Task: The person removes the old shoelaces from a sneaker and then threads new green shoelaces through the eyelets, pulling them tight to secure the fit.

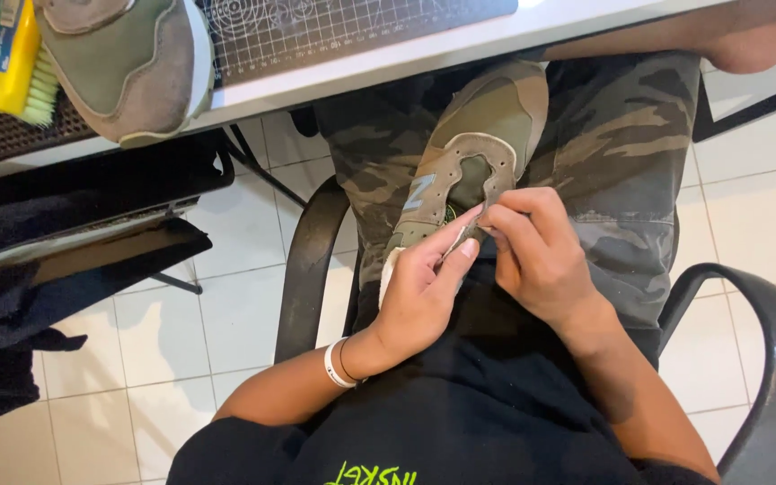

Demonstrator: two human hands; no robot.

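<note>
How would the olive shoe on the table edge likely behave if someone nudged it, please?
The shoe lies partly past the table edge, so a push toward the floor might tip it off. Its suede-and-fabric upper looks soft, likely yielding to a squeeze, while the thick sole probably stays firm. It seems light for its size, and the brush beside it could get knocked.

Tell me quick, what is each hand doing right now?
Left hand: closed on the olive sneaker on the lap, gripping near its collar.
Right hand: fingers pinched on the sneaker's eyelet edge.
</note>
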